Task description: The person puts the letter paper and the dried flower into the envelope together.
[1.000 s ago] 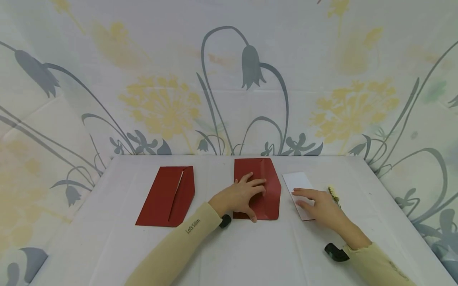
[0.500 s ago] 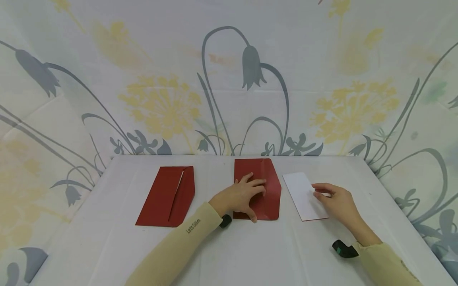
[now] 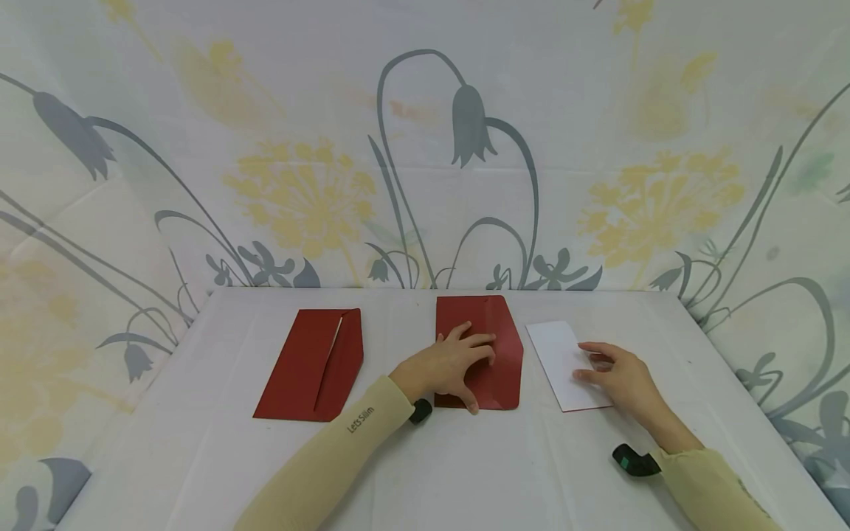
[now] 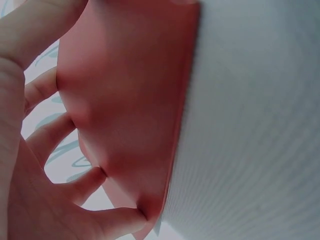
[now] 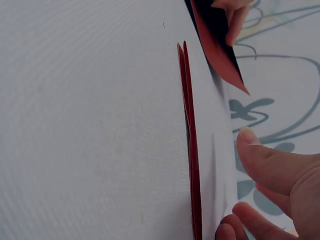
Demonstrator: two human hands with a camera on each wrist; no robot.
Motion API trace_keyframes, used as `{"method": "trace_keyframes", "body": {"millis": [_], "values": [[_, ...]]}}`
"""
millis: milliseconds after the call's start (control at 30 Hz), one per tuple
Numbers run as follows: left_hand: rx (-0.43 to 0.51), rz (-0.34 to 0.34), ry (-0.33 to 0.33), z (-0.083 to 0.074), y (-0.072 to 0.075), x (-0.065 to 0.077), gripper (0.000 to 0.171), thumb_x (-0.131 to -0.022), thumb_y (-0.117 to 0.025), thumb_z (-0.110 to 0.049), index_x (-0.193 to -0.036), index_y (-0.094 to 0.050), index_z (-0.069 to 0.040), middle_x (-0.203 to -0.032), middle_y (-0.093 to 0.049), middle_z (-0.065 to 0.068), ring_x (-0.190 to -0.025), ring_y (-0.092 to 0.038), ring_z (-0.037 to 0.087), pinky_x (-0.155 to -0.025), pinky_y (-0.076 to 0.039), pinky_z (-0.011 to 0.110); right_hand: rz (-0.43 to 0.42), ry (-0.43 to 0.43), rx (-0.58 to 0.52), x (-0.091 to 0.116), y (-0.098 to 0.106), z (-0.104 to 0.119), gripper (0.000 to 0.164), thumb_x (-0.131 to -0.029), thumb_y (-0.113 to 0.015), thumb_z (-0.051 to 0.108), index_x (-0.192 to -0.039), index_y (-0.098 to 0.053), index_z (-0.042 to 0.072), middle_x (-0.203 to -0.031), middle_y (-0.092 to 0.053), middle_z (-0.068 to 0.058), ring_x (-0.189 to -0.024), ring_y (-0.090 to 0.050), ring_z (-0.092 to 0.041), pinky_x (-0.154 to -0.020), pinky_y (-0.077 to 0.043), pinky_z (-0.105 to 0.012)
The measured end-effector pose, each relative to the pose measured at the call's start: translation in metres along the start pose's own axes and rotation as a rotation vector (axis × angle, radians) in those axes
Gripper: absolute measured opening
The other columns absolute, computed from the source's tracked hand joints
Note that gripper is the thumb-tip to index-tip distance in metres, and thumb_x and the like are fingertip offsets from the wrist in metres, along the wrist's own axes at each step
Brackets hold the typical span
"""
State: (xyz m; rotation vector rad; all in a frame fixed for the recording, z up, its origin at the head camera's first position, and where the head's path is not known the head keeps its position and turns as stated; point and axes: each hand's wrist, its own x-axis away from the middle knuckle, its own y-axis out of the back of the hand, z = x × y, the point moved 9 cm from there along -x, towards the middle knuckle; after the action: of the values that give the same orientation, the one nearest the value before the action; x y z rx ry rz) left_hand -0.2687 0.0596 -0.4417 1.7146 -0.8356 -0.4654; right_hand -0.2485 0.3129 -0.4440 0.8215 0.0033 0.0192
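Card [image 3: 550, 358] on the bench [image 3: 465, 472] could easily skid if your empty right hand [image 3: 623, 377], fingers half-parted by its edge, bumps it, and your left hand [image 3: 443, 365], splayed on the middle envelope [image 3: 508, 354], gripping nothing, might crease that pressing hard

the worktop [image 3: 465, 476] is white, covered with a fabric that shows a fine weave close up and faint creases running front to back (plus a few tiny dark specks). three flat paper items lie on it in a loose row towards the far side, well clear of the near edge. on the left is a red envelope [image 3: 299, 365], aslant, a thin white strip showing along its opening. in the middle lies a second red envelope [image 3: 508, 365], its flap spread to the right. just right of that lies a white-faced folded card [image 3: 553, 361] with red edges, also aslant.
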Motion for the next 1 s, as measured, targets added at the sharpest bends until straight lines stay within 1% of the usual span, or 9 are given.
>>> {"method": "trace_keyframes", "body": {"millis": [100, 233, 400, 633, 833, 1000], "values": [[-0.005, 0.0, 0.003, 0.001, -0.001, 0.0, 0.073, -0.068, -0.088, -0.052, -0.128, -0.054, -0.028, -0.162, -0.024, -0.01, -0.15, -0.009, 0.034, -0.105, -0.036, 0.064, -0.01, 0.013, 0.031, -0.002, -0.003, 0.0, 0.065, -0.081, -0.084, 0.026, -0.134, -0.057, -0.001, -0.124, -0.059, -0.03, -0.108, -0.06, -0.043, -0.091, -0.048, -0.056], [-0.005, 0.005, 0.007, 0.0, -0.001, -0.001, 0.072, -0.068, -0.089, -0.051, -0.127, -0.054, -0.028, -0.162, -0.024, -0.01, -0.15, -0.009, 0.034, -0.105, -0.035, 0.064, -0.031, 0.049, 0.097, -0.004, -0.004, 0.005, 0.063, -0.078, -0.086, 0.021, -0.131, -0.059, -0.003, -0.117, -0.06, -0.027, -0.101, -0.06, -0.04, -0.084, -0.05, -0.053], [-0.016, 0.01, 0.007, 0.0, -0.001, -0.002, 0.071, -0.068, -0.088, -0.052, -0.126, -0.054, -0.029, -0.162, -0.024, -0.009, -0.15, -0.009, 0.035, -0.105, -0.034, 0.065, -0.031, 0.069, 0.148, -0.006, -0.004, 0.01, 0.062, -0.076, -0.087, 0.019, -0.127, -0.061, -0.004, -0.113, -0.059, -0.027, -0.096, -0.059, -0.037, -0.079, -0.049, -0.051], [-0.011, 0.013, 0.007, -0.001, 0.002, -0.001, 0.071, -0.068, -0.088, -0.052, -0.126, -0.055, -0.028, -0.162, -0.024, -0.009, -0.15, -0.009, 0.035, -0.105, -0.035, 0.064, -0.014, 0.057, 0.163, -0.008, -0.004, 0.015, 0.058, -0.076, -0.086, 0.016, -0.125, -0.063, -0.005, -0.113, -0.058, -0.029, -0.094, -0.059, -0.037, -0.079, -0.049, -0.051], [-0.015, 0.015, 0.013, -0.001, 0.001, -0.001, 0.071, -0.068, -0.088, -0.052, -0.127, -0.055, -0.028, -0.162, -0.024, -0.009, -0.15, -0.01, 0.035, -0.105, -0.035, 0.064, -0.007, 0.062, 0.185, -0.007, -0.004, 0.021, 0.059, -0.075, -0.087, 0.015, -0.124, -0.062, -0.006, -0.114, -0.059, -0.03, -0.096, -0.059, -0.04, -0.08, -0.049, -0.054], [-0.025, 0.021, 0.022, 0.0, -0.001, -0.001, 0.073, -0.068, -0.087, -0.052, -0.129, -0.054, -0.029, -0.162, -0.024, -0.009, -0.15, -0.009, 0.034, -0.105, -0.036, 0.063, 0.001, 0.04, 0.215, -0.008, -0.004, 0.021, 0.059, -0.074, -0.087, 0.018, -0.121, -0.062, -0.008, -0.104, -0.061, -0.026, -0.091, -0.057, -0.037, -0.077, -0.048, -0.052]]}}
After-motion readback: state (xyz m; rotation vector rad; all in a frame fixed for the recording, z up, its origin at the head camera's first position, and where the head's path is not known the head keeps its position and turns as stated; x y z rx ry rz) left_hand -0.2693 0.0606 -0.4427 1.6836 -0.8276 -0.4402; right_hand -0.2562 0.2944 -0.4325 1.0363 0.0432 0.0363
